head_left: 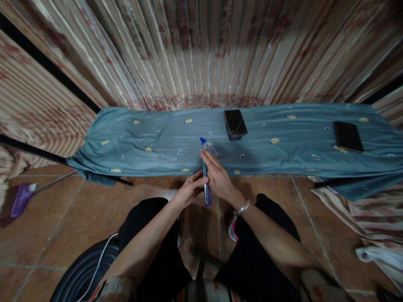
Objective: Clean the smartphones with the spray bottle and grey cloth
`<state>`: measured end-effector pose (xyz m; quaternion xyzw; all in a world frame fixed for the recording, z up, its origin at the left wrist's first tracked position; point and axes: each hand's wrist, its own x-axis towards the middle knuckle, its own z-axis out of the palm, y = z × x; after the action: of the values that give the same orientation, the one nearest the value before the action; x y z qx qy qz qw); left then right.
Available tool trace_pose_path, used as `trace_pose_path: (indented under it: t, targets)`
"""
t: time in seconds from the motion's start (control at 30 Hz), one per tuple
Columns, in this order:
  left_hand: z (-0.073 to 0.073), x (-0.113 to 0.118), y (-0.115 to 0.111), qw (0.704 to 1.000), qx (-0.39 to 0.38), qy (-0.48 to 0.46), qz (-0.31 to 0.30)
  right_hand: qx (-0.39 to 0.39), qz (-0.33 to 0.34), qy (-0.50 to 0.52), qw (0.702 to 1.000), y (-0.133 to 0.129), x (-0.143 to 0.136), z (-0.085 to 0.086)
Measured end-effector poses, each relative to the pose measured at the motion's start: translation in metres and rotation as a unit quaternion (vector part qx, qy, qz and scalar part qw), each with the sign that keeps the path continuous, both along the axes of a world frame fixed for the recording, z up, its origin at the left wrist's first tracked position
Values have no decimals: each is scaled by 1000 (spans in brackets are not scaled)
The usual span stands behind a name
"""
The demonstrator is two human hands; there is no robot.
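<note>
A smartphone [207,191] with a bluish-purple surface is held nearly edge-on between my hands, just in front of the table's near edge. My left hand [191,188] grips it from the left, thumb across its edge and the other fingers partly hidden behind it. Along its upper right side lies my right hand [217,173], fingers together and fingertips at the phone's far end; its palm side is hidden. Just beyond those fingertips, a small clear bottle [210,147] with a blue cap rests on the blue-green cloth [166,144].
Dark phone-like slabs are stacked [236,123] beyond the bottle. Another black slab [348,136] lies farther right. Patterned curtains [201,54] hang behind the table. A purple broom [21,200] is on the tiled floor at left, and a round black ribbed object [83,272] stands beside my left leg.
</note>
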<state>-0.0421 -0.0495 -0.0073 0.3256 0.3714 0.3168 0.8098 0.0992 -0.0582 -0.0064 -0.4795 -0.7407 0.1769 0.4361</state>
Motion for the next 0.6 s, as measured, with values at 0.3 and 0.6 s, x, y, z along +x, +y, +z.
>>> trace_pose_path:
  t: [0.3, 0.6]
  targets:
    - [8, 0, -2, 1000, -13, -5, 12, -33, -28, 42, 998, 8, 5, -10]
    - [11, 0, 0, 998, -28, -32, 52, -51, -44, 52, 996, 10, 5, -18]
